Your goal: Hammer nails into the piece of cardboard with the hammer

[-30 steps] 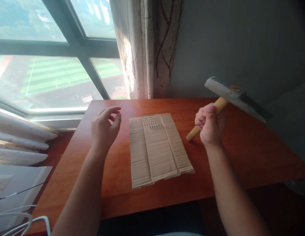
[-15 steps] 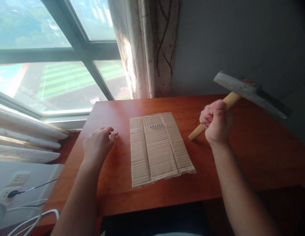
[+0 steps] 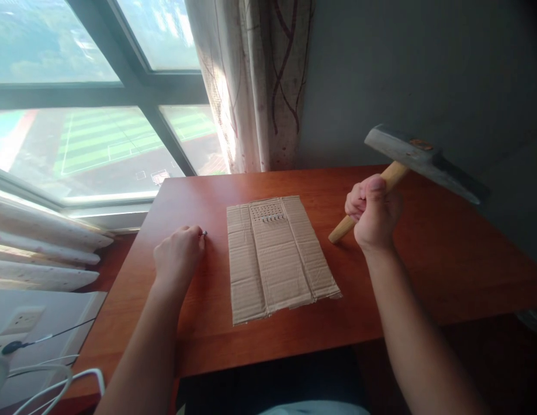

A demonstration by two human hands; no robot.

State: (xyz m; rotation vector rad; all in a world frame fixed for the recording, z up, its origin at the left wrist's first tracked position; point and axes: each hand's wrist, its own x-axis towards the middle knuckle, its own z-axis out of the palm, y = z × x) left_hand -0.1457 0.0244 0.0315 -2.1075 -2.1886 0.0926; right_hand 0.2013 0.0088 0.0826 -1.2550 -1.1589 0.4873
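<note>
My right hand point(image 3: 374, 213) is wrapped round the wooden handle of a hammer point(image 3: 406, 147), its steel head raised above the table's right side. The handle's lower end points down toward the cardboard. My left hand point(image 3: 181, 251) is closed at the table's left side, its fingertips pinching a small shiny metal piece point(image 3: 203, 233), mostly hidden by the fingers. Between my hands a creased sheet of cardboard point(image 3: 281, 259) lies flat. Rows of small dark holes point(image 3: 266, 212) mark its far part, with a row of curved marks or raised bits just below them.
The reddish-brown wooden table point(image 3: 207, 340) reaches to a window point(image 3: 104, 144) at the left and a grey wall point(image 3: 402, 69) behind. A patterned curtain point(image 3: 251, 86) hangs at the far edge. White cables point(image 3: 69, 374) and a wall socket point(image 3: 23, 320) are at lower left.
The fingers of my left hand have closed on the small metal piece, which lay just beyond the fingertips. My right hand still holds the hammer raised, and the view has shifted slightly.
</note>
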